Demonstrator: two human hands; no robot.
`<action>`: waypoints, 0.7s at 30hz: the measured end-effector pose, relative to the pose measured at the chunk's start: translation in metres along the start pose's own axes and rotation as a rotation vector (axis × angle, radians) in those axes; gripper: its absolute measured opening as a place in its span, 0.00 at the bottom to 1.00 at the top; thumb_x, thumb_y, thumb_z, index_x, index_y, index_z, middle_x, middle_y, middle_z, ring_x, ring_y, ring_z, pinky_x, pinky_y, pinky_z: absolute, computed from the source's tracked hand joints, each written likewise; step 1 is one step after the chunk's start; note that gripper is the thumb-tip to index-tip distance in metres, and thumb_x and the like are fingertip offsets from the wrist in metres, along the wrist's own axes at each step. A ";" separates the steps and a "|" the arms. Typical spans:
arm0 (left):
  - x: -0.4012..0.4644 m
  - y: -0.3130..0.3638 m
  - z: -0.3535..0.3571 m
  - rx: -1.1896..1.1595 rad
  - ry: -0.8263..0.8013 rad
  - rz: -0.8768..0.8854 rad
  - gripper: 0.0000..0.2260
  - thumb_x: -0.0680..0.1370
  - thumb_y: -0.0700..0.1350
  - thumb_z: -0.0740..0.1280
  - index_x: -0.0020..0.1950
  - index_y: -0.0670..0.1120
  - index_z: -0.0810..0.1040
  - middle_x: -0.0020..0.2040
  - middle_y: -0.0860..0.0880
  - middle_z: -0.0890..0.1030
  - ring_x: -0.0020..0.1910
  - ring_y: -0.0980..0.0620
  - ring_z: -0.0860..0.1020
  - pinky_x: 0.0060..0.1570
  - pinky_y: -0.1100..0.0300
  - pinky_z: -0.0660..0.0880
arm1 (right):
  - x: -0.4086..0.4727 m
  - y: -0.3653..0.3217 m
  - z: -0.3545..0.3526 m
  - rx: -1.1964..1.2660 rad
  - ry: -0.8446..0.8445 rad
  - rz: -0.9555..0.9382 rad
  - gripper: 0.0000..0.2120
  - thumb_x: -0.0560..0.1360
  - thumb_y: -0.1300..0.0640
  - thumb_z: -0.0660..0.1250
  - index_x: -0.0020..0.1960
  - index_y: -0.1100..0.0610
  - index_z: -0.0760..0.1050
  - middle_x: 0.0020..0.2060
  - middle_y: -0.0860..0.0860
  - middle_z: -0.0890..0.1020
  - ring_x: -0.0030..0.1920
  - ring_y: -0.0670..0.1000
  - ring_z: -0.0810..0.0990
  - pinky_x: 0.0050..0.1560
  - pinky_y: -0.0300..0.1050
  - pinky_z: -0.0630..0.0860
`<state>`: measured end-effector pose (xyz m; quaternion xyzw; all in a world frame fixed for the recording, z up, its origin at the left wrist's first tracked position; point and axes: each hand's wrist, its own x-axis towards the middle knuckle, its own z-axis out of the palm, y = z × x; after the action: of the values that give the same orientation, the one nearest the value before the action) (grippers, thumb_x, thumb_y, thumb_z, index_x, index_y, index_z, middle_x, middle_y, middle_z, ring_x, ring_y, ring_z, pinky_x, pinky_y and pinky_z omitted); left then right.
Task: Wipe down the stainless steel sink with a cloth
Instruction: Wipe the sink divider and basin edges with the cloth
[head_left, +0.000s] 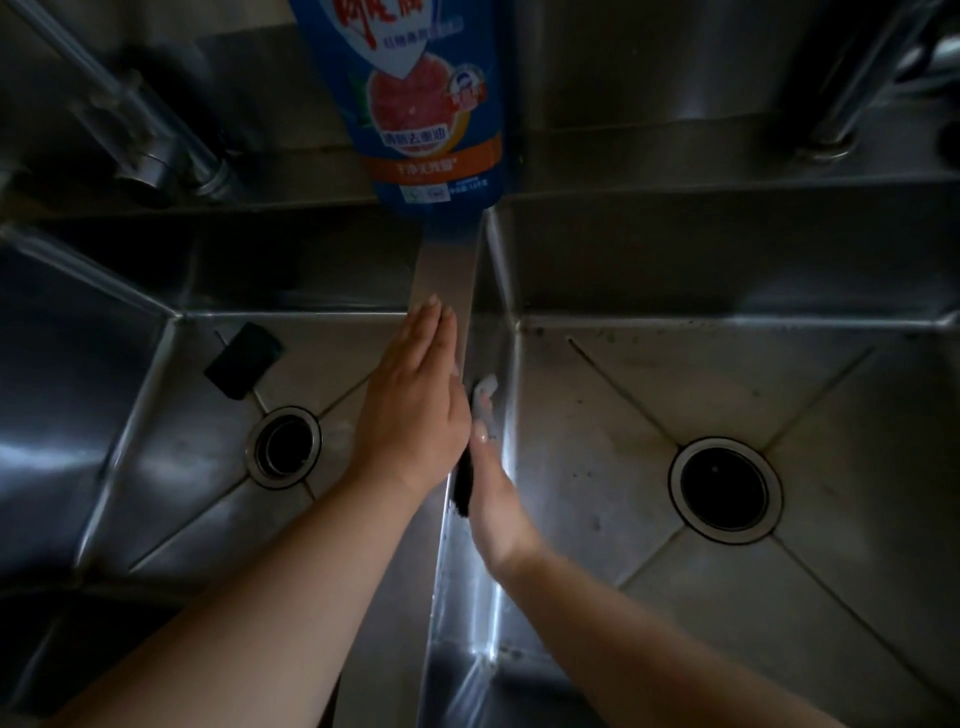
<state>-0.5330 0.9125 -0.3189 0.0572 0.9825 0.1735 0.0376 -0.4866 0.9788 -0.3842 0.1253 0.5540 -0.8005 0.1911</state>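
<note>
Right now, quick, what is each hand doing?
Left hand: open, fingers straight, flat against the divider between the basins.
Right hand: pressing a white cloth on the divider's right wall; its grip cannot be told.

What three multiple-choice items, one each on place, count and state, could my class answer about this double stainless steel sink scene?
1. Where does the blue detergent bottle stand?
A. behind the steel divider
B. in the right basin
C. on the floor

2. How many round drain holes show?
A. one
B. two
C. four

3. How does the left hand lie?
A. clenched
B. flat, fingers straight
C. gripping the bottle

Answers: 1 A, it stands on the back ledge; 2 B, a left drain and a right drain; 3 B, its fingers lie straight along the divider.
</note>
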 end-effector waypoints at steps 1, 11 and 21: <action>0.000 0.000 0.000 -0.002 -0.002 -0.006 0.22 0.80 0.41 0.52 0.74 0.43 0.53 0.76 0.47 0.51 0.75 0.52 0.49 0.68 0.67 0.43 | -0.008 0.003 0.004 -0.003 -0.043 -0.038 0.28 0.79 0.45 0.45 0.76 0.52 0.43 0.76 0.45 0.47 0.75 0.40 0.47 0.76 0.44 0.45; 0.000 0.001 0.001 -0.003 0.022 -0.011 0.22 0.80 0.39 0.52 0.73 0.41 0.55 0.76 0.46 0.53 0.75 0.52 0.50 0.64 0.73 0.39 | 0.027 -0.002 -0.004 0.064 -0.009 0.043 0.25 0.80 0.41 0.42 0.76 0.44 0.47 0.76 0.43 0.53 0.74 0.41 0.52 0.76 0.46 0.47; 0.001 0.000 0.002 -0.005 0.020 -0.018 0.21 0.80 0.39 0.52 0.74 0.42 0.55 0.76 0.47 0.53 0.74 0.52 0.50 0.64 0.72 0.40 | 0.043 -0.004 0.002 0.212 -0.001 -0.015 0.31 0.77 0.36 0.50 0.76 0.48 0.54 0.75 0.47 0.60 0.74 0.45 0.57 0.76 0.50 0.53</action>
<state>-0.5335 0.9130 -0.3205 0.0463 0.9828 0.1763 0.0294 -0.5271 0.9711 -0.3983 0.1401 0.4671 -0.8561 0.1713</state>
